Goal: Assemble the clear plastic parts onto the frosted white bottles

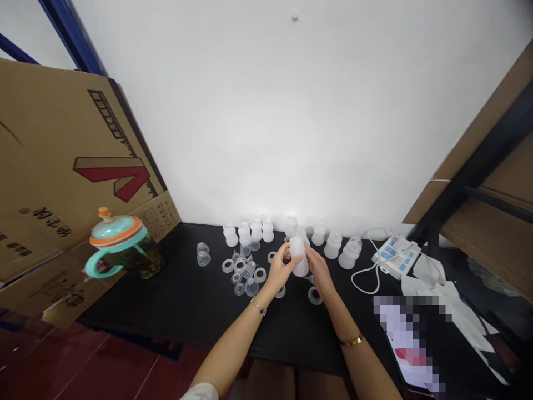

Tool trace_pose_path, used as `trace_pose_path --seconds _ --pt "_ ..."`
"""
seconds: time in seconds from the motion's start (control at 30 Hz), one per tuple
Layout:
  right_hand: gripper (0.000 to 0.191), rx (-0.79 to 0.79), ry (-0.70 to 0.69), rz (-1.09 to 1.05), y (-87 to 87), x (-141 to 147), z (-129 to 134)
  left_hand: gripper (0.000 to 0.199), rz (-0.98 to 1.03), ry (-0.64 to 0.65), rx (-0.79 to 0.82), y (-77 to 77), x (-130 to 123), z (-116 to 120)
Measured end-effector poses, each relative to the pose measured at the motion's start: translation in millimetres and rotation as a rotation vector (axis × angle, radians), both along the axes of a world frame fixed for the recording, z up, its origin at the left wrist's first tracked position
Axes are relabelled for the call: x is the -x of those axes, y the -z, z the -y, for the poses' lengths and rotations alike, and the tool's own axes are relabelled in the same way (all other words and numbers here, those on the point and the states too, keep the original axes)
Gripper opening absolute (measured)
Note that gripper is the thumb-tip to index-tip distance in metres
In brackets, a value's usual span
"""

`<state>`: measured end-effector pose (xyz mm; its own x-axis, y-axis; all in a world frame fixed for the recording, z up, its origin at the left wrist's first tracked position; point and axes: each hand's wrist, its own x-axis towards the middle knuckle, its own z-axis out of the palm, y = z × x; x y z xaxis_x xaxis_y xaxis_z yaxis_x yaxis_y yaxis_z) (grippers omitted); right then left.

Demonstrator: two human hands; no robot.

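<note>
A frosted white baby bottle (298,258) is held up over the black table between both hands. My left hand (282,268) grips it from the left, thumb across its front. From the right, my right hand (319,270) has its fingers closed on the bottle's side. Clear nipples and white collar rings (240,265) lie scattered to the left of my left hand. One more ring (315,295) rests just below my right hand. Behind stand several bottles (244,233) at the left and several capped bottles (350,253) at the right.
Two clear domed caps (203,257) sit on the black table (179,305). A teal-lidded jug (125,247) stands at the left beside a large cardboard box (54,166). To the right are a white power strip (397,255) with a cable, crumpled paper (441,300) and a phone (410,350).
</note>
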<state>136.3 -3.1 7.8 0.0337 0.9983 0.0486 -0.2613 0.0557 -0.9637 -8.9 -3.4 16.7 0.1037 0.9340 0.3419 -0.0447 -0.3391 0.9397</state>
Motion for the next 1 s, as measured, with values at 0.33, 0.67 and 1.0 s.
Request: trace_pose_path --seconds 0.33,0.67,1.0 --pt "0.056 -0.026 -0.054 0.108 -2.8 3 1 0.055 0.047 -0.078 0.001 2.1 6 -7" --pt "0.047 -0.187 -0.076 0.241 4.3 4 -2 0.054 -0.381 -0.159 -0.159 -7.2 15 -2" --pt "0.05 -0.132 0.073 0.275 11.1 -5 -9 0.033 -0.86 -0.762 -0.117 -33.0 83 -15"
